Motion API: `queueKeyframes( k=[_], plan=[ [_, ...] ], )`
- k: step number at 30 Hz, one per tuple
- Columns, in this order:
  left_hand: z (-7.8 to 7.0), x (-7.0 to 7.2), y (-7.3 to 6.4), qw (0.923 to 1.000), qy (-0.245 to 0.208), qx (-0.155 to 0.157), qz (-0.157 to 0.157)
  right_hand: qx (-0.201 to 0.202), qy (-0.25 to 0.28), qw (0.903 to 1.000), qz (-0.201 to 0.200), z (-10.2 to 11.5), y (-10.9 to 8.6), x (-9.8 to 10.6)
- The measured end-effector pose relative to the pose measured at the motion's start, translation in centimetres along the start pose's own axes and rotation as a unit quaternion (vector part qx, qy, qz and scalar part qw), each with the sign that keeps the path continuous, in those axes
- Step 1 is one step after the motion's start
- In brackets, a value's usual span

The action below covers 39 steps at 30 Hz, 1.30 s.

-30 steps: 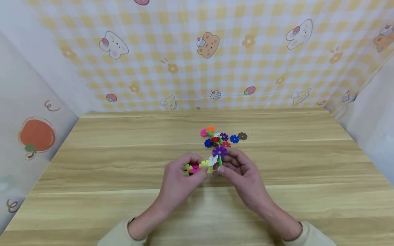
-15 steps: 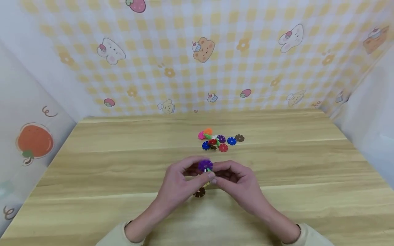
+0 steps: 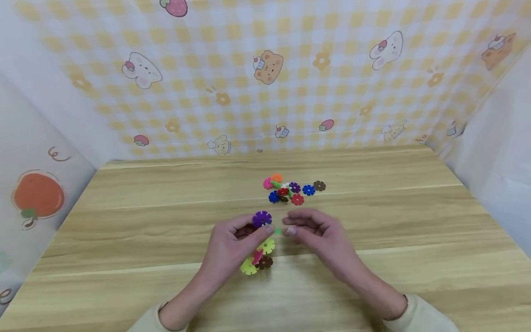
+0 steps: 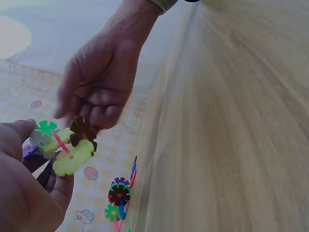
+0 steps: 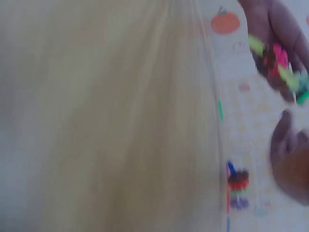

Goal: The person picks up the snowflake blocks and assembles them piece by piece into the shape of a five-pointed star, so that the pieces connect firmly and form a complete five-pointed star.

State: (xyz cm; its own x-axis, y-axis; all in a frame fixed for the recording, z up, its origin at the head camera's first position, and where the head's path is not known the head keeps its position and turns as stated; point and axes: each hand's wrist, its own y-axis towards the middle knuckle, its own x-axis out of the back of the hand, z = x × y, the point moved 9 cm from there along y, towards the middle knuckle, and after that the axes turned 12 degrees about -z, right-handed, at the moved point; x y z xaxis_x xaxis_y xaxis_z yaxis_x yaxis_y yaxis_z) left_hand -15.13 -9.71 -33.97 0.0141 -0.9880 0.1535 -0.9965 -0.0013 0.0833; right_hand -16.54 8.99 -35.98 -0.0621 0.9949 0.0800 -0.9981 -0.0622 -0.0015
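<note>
My left hand (image 3: 232, 242) pinches a joined string of plastic snowflake discs between thumb and fingers. A purple disc (image 3: 262, 218) stands above the thumb, and a small green disc (image 3: 278, 231) juts out to its right. Below the thumb are yellow-green, pink and dark brown discs (image 3: 264, 263). The left wrist view also shows a white disc (image 4: 38, 140) in the string, partly hidden by fingers. My right hand (image 3: 323, 235) is just to the right, apart from the string, with fingers loosely bent and nothing held. In the right wrist view that hand (image 5: 294, 164) is blurred.
Beyond my hands on the wooden table (image 3: 145, 221) lies a cluster of loose discs, with a red one (image 3: 297, 199), a blue one (image 3: 309, 190) and a brown one (image 3: 319, 186) at its right. A checked cloth wall (image 3: 232, 83) rises behind the table.
Both hands held the disc string a second ago. My left hand has taken it over and the string has turned so its lower discs hang toward me. My right hand has let go and drawn right.
</note>
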Motion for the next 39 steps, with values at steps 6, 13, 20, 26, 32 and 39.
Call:
queueKeyframes(
  k=[6,13,20,26,32,39],
  plan=[
    [-0.2,0.5,0.2,0.9999,-0.006,0.0,-0.013,-0.141,-0.125,0.975,-0.118,-3.2,5.4,7.5],
    [-0.2,0.9,0.0,0.9996,0.009,0.008,-0.026,-0.148,-0.189,0.9631,-0.121,-3.9,9.9,9.3],
    [-0.3,1.1,0.0,0.9995,0.001,0.002,-0.031,-0.109,-0.225,0.965,-0.079,-3.4,12.3,7.2],
    [-0.4,1.5,0.1,0.9993,-0.004,-0.001,-0.038,-0.076,-0.278,0.9563,-0.049,-3.2,13.0,7.1],
    [-0.4,2.3,0.2,0.9982,-0.016,-0.01,-0.058,-0.064,-0.301,0.9507,-0.037,-3.1,12.6,7.5],
    [-0.6,2.6,0.3,0.9976,-0.016,-0.018,-0.065,-0.101,-0.185,0.9768,-0.036,-3.2,10.4,8.0]
  ],
)
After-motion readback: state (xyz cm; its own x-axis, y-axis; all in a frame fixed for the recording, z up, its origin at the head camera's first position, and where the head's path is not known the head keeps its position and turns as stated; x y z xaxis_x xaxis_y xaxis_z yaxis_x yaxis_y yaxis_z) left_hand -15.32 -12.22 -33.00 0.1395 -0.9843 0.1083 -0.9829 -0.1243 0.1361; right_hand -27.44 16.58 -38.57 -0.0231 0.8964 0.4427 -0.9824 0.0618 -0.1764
